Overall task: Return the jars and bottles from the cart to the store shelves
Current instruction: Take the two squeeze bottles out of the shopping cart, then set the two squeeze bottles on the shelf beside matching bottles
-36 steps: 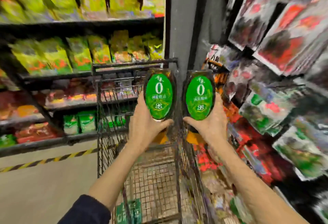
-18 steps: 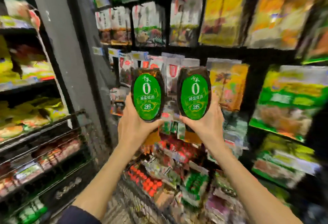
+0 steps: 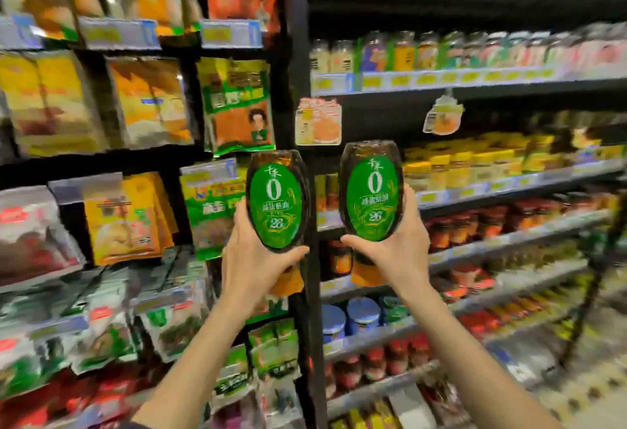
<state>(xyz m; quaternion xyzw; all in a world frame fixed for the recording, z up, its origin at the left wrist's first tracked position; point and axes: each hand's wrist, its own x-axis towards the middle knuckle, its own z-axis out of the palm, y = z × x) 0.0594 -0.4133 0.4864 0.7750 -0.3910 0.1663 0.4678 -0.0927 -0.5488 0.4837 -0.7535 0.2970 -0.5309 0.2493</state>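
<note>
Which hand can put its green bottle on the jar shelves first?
Probably the right hand: its bottle faces the jar shelves; the left hand holds its bottle before hanging packets.

Your forearms are bare from the wrists down to the bottom edge of the view, your left hand [image 3: 252, 259] and right hand [image 3: 397, 253] are ungloved, and a thin dark sliver of sleeve [image 3: 135, 425] shows at your left elbow.

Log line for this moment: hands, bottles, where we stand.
left hand holds left bottle | right hand holds right bottle | both bottles cap-down, green labels facing camera | held up before jar shelves | neither shelved yet
</note>
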